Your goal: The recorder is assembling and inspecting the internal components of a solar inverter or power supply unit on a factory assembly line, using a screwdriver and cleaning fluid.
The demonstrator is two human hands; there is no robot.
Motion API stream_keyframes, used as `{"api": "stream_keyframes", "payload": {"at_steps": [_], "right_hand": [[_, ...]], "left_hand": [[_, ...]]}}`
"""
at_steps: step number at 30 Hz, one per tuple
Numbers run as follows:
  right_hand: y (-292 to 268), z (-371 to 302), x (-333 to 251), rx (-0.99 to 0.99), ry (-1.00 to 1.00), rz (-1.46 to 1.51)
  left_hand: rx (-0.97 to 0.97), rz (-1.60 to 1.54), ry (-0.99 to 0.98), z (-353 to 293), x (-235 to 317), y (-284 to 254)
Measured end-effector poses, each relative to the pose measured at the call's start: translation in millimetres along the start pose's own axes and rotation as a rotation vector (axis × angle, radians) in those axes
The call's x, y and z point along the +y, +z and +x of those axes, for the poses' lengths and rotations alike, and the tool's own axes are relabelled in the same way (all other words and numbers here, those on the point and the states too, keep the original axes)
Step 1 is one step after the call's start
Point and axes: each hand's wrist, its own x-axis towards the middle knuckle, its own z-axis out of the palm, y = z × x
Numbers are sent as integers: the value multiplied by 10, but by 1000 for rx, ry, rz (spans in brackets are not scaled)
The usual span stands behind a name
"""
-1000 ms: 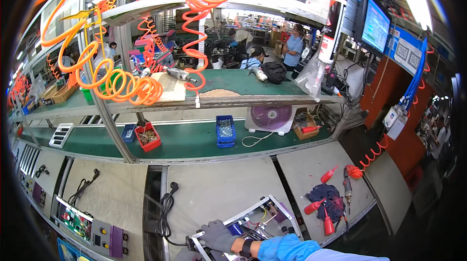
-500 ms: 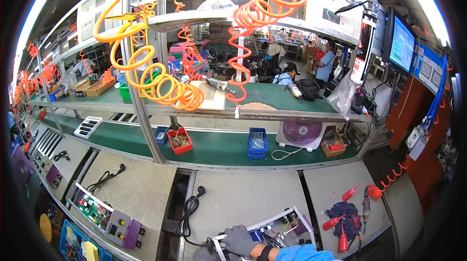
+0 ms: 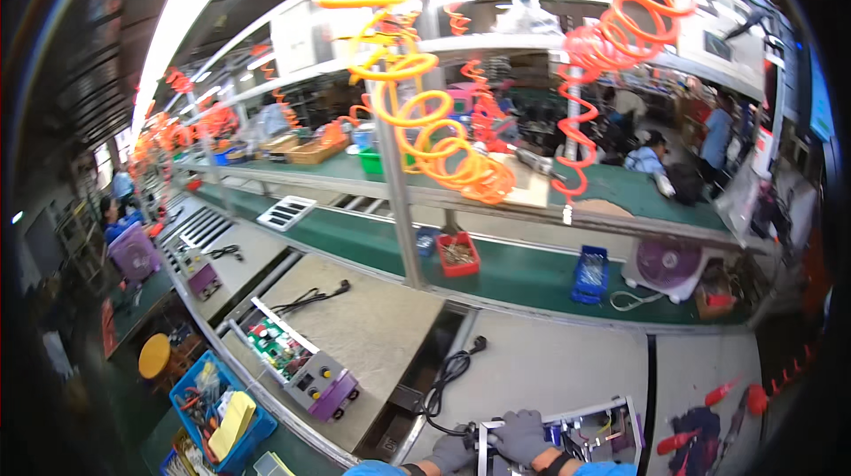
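Observation:
At the lower edge, an open metal-framed electronic unit (image 3: 633,427) lies on the grey work board, wiring and boards showing inside. My right hand (image 3: 521,437), in a grey glove, curls its fingers over the left end of the unit's frame. Beside that end is my left hand (image 3: 450,455), also gloved in grey, its fingers bent close to where a black power cord (image 3: 441,385) meets the unit. What the left fingers press on is hidden. The cord's loose coil and plug stretch away across the board.
Left of me stands a second open unit (image 3: 306,370) with a purple end. A blue bin (image 3: 263,430) of tools is at lower left. Red bottles (image 3: 678,442) lie on a dark cloth at right. Parts bins, red (image 3: 459,269) and blue (image 3: 589,291), stand on the green shelf beyond.
My view has swung left, so the bench appears shifted to the right. The left glove and forearm show more now. My right hand stays at the unit's left end.

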Motion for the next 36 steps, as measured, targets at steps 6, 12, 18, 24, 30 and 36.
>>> {"api": "stream_keyframes", "payload": {"at_steps": [6,12,18,24,30,36], "right_hand": [[153,1,92,-5,9,18],[191,-11,90,58,68,74],[110,75,92,113,4,116],[185,113,160,180,72,151],[151,58,173,198,62,193],[142,72,143,134,103,158]], "left_hand": [[-358,-315,-238,-221,575,-619],[8,-75,-93,-120,435,-376],[-389,-34,53,-127,338,-586],[95,-86,-133,8,300,-253],[-500,-712,-485,-60,472,-738],[57,-57,-87,-51,334,-342]]}}
